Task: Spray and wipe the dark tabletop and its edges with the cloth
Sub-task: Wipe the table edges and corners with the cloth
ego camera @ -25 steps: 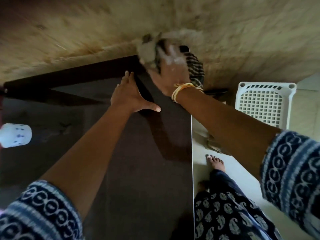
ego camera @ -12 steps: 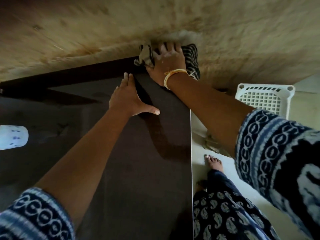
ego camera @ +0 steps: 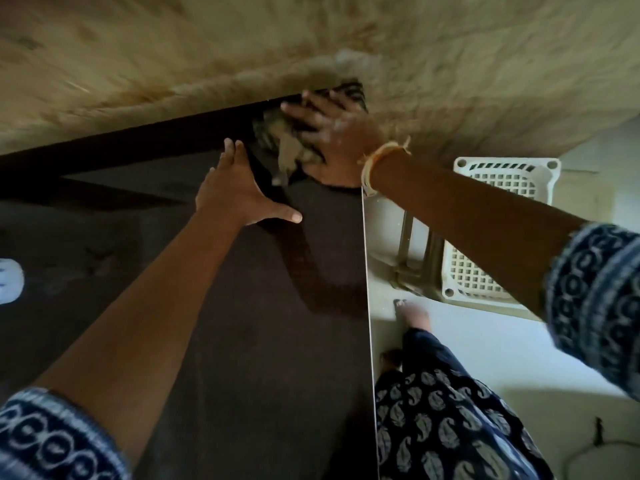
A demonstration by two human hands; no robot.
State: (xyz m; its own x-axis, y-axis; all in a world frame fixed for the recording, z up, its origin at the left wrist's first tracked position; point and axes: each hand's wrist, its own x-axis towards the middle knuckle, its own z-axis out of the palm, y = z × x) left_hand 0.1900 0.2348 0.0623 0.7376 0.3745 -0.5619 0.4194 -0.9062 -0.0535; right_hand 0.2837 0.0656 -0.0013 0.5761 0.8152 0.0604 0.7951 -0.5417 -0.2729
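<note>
Head view, one frame, looking down along both outstretched arms.

Dark tabletop (ego camera: 242, 341): brown-black, glossy, filling the lower left and centre; its right edge runs as a thin pale line down the frame; its far edge meets a tan, mottled wall (ego camera: 311, 36), blurred.

Cloth (ego camera: 282, 147): bunched, striped dark and pale, at the far right corner of the tabletop; pressed against the surface and the far edge; part of it shows beyond the fingers near the wall; motion-blurred.

Right hand (ego camera: 332, 133): palm down on the cloth, fingers spread and curled over it, gripping it at the corner; pale residue on the knuckles; a yellow bracelet (ego camera: 377, 161) at the wrist; patterned blue-and-white sleeve (ego camera: 595, 306) at the forearm.

Left hand (ego camera: 239, 188): flat on the tabletop just beside the cloth, fingers straight and together, thumb splayed wide to the right; holding nothing; a matching sleeve at the lower left corner.

White object (ego camera: 10, 280): at the left frame edge on the tabletop, cut off, blue marks on it; kind cannot be told.

White plastic stool (ego camera: 485, 237): lattice seat, on the pale floor (ego camera: 485, 358) right of the table, partly behind the right forearm.

Bare foot (ego camera: 414, 313): on the floor beside the table edge; dark paisley trousers (ego camera: 450, 427) below it.
</note>
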